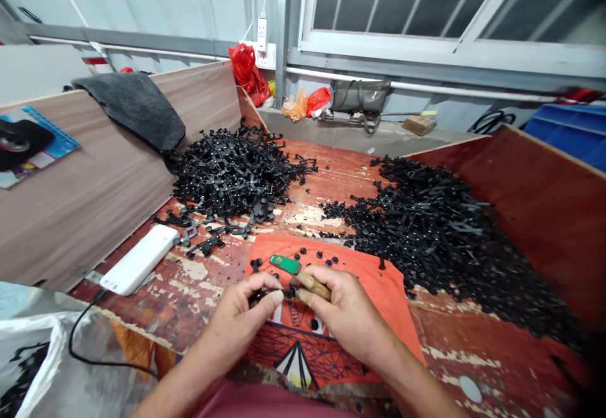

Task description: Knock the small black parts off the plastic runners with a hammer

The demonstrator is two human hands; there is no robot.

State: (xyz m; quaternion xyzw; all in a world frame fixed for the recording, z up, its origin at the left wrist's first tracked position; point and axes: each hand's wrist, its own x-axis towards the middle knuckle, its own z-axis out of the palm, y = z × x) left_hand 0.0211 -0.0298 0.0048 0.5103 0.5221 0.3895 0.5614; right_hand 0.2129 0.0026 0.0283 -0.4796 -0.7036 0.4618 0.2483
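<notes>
My left hand (246, 307) is closed in a pinch on a small black plastic part (271, 293), held just over an orange cloth (379, 285). My right hand (343, 307) is closed round a wooden-handled tool with a green end (286, 264), its tip meeting the black part. Several small black round pieces (322, 255) lie scattered on the cloth. A pile of black plastic frames (227, 172) sits at the left, a larger heap of black pieces (440, 228) at the right.
A white power bank (139, 268) with a black cable (78, 342) lies at the left on the worn red table (473, 342). Wooden boards (85, 197) wall in the table. A grey cloth (135, 107) drapes the left board. Clear plastic bag (33, 355) at bottom left.
</notes>
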